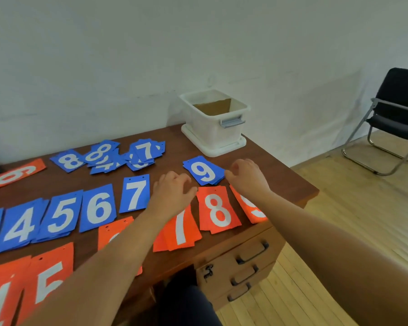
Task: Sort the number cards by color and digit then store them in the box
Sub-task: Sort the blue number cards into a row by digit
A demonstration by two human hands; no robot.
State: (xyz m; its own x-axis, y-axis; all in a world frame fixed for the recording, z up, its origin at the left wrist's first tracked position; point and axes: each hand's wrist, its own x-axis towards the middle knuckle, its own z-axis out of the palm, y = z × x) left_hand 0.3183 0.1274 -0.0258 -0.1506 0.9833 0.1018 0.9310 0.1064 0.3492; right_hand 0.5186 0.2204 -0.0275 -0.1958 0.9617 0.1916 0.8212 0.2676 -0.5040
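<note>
Blue number cards lie in a row on the wooden table [264, 161]: 4 [21, 227], 5 [61, 215], 6 [98, 208], 7 [135, 195]. A blue 9 stack [203, 171] lies farther right. Orange stacks sit nearer me: 5 [48, 278], 7 [180, 229], 8 [218, 211], 9 [251, 208]. My left hand [172, 191] hovers with loosely curled fingers left of the blue 9, holding nothing. My right hand [247, 176] rests by the right edge of the blue 9 stack, fingers curled; whether it touches is unclear. The white box [213, 124] stands open at the far right.
A loose heap of blue cards [118, 156], a blue 8 [67, 161] and an orange 6 [15, 174] lie at the back. The box sits on its white lid [233, 147]. Desk drawers [247, 264] are below the right edge. A black folding chair [396, 118] stands on the floor at right.
</note>
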